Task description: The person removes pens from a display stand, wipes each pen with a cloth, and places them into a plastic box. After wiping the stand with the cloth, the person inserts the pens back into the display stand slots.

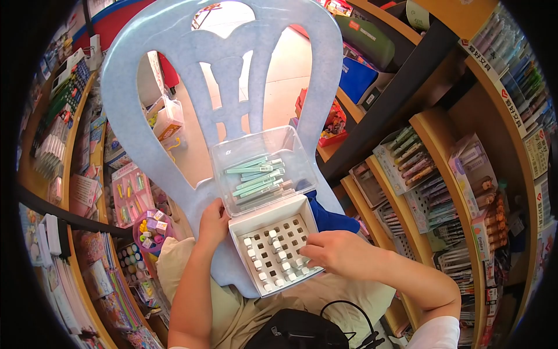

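A white cardboard box [235,231] with a grid of square holes sits on the blue plastic chair [131,102] in front of me. Several white-capped sticks [257,265], likely pens, stand upright in its front and left holes. My left hand [214,225] is closed at the box's upper left corner, its fingertips partly hidden. Over the box's right side, my right hand [336,252] has its fingers pinched together; what they hold, if anything, is hidden. Behind the box, a clear plastic case [290,148] holds several mint-green pens [260,185] lying flat, with barcode labels.
Dark blue cloth [331,218] lies on the seat beside the box. Shelves of pens [410,154] rise close on my right, and shelves of notebooks [55,279] on my left. A purple basket [152,238] of small items stands left of the chair. A black bag [296,331] rests on my lap.
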Tool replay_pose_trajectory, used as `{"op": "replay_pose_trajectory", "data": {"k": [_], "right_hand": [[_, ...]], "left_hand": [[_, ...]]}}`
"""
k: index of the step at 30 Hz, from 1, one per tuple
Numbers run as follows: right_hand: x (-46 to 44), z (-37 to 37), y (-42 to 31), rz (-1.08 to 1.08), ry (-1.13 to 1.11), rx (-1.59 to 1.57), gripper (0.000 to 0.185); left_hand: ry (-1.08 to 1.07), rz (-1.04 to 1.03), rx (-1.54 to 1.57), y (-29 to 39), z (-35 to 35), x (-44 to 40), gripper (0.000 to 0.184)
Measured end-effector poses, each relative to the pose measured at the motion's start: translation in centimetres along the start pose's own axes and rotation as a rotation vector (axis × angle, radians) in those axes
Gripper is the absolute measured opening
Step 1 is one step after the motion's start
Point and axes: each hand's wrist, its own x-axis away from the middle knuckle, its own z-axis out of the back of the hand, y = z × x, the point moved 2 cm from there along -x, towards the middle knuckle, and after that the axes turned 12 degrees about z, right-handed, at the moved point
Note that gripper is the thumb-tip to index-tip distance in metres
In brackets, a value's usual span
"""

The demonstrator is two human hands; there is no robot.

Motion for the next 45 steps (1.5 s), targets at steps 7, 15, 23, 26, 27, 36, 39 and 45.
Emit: {"op": "replay_pose_trajectory", "data": {"k": [7, 15, 23, 26, 27, 36, 39, 45], "right_hand": [[0.4, -0.7, 2.3, 0.055, 0.034, -0.026, 0.017], [-2.4, 2.5, 4.4, -0.091, 0.313, -0.018, 0.005], [-10.0, -2.0, 15.0, -0.392, 0.054, 0.115, 0.018], [-11.9, -4.5, 17.6, -0.558, -0.093, 0.154, 0.029], [-12.4, -4.9, 17.9, -0.594, -0.073, 0.15, 0.029], [-13.4, -5.9, 17.9, -0.678, -0.07, 0.015, 0.022], [-12.9, -6.1, 17.9, -0.659, -0.185, -0.046, 0.024], [-13.4, -5.7, 16.6, -0.6, -0.201, 0.085, 0.024]], "left_hand": [[0.025, -0.012, -0.025, -0.8, -0.4, -0.4, 0.02], [0.019, 0.05, 0.005, 1.9, 0.1, 0.9, 0.018], [0.033, 0.047, -0.034, 2.3, 0.2, 1.1, 0.015], [0.036, 0.101, -0.078, 2.7, 0.4, 1.3, 0.015], [0.032, 0.122, -0.09, 3.3, 0.7, 1.4, 0.016], [-0.007, 0.184, -0.086, 4.7, 1.3, 1.9, 0.015], [0.012, 0.166, -0.079, 4.7, 1.1, 2.0, 0.015], [0.031, 0.147, -0.062, 4.1, 1.0, 1.8, 0.015]]}}
